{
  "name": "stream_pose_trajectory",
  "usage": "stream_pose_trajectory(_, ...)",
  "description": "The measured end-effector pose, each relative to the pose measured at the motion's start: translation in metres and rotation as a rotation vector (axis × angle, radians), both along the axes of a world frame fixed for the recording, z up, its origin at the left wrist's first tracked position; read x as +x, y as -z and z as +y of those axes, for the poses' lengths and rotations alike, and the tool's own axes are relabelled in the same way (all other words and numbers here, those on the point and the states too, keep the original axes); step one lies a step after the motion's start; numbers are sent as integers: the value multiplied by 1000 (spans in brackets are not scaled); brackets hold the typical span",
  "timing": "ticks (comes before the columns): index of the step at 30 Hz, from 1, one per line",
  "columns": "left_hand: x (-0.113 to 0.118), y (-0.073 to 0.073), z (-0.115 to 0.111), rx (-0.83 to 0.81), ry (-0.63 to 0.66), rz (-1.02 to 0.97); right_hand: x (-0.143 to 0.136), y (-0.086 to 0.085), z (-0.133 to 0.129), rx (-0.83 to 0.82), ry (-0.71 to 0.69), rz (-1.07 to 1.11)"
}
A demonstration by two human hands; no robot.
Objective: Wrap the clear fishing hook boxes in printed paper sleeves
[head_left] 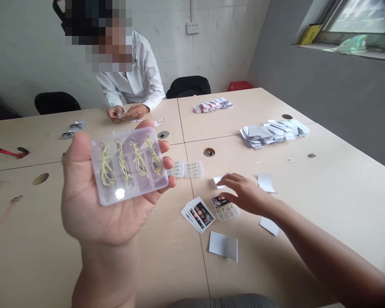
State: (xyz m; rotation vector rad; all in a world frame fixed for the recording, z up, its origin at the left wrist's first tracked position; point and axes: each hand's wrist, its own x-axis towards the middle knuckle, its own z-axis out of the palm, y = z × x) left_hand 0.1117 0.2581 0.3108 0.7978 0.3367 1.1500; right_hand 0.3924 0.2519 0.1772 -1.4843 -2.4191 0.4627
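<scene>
Left of the loosely spread right hand: clear compartmented box, long axis crosswise, clasped by its ends in left hand.

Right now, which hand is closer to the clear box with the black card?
Right. The right hand is close to the black-card box, overlapping its far edge in view; the left hand is farther off, left of it, holding up another clear box.

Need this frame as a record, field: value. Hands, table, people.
Left hand: holds clear case, four yellow cord bundles inside
Right hand: open, near white paper and black-labelled case; contact unclear
Printed cards: fanned, left of black-labelled case
Paper pile: table's right side
Co-worker: across table, white shirt, handling something small
</scene>
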Motion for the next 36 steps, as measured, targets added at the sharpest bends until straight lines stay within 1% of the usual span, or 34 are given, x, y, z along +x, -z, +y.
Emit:
stream_pose_trajectory(3, 1, -3, -1, -9, -19, 21, 2, 6, -21, -54, -4, -1)
stream_pose_trajectory(6, 3, -7, 0, -15, -50, 43, 4, 13, -30, -89, 36, -1)
stream_pose_trajectory(12, 6, -9, 1, -36, -117, 54, 8, 21, -34, -151, 58, 4)
stream_pose_trajectory(22, 4, -7, 3, -43, -100, 57, 7, 16, -37, -195, 19, 9)
stream_pose_trajectory(27, 7, -8, 0, -58, -143, 43, 8, 19, -37, -170, 35, 22)
stream_pose_trajectory(31, 7, -6, -3, -56, -139, 4, 10, 22, -39, -119, 52, 63)
stream_pose_trajectory(36, 3, -4, -3, -15, -131, 37, 9, 17, -43, -11, 32, 155)
